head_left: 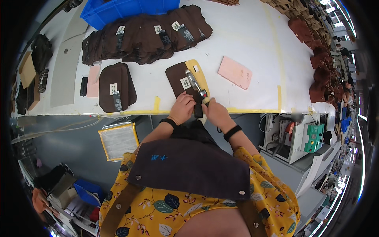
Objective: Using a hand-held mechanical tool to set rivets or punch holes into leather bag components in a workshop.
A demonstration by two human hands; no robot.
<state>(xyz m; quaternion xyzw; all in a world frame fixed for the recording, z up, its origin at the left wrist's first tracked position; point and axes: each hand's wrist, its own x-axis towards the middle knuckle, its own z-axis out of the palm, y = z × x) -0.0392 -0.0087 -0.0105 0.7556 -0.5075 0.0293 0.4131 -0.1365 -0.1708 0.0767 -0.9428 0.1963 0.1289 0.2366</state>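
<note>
A brown fabric piece (175,77) with a white label and a yellow backed strip (199,73) along its right side lies at the table's front edge. My left hand (182,106) is at its lower edge, fingers curled and pressed onto it beside a narrow dark strip (198,107) that hangs over the edge. My right hand (215,112) grips the handle of a metal hand tool (192,79), whose long silver body lies over the yellow strip, pointing away from me.
Brown labelled pieces lie piled (146,35) near a blue bin (126,8) and stacked (116,83) leftward. A pink card (235,72) lies rightward, reddish-brown items (320,83) along the far right. Below are a yellow-framed rack (118,140) and a green machine box (314,137).
</note>
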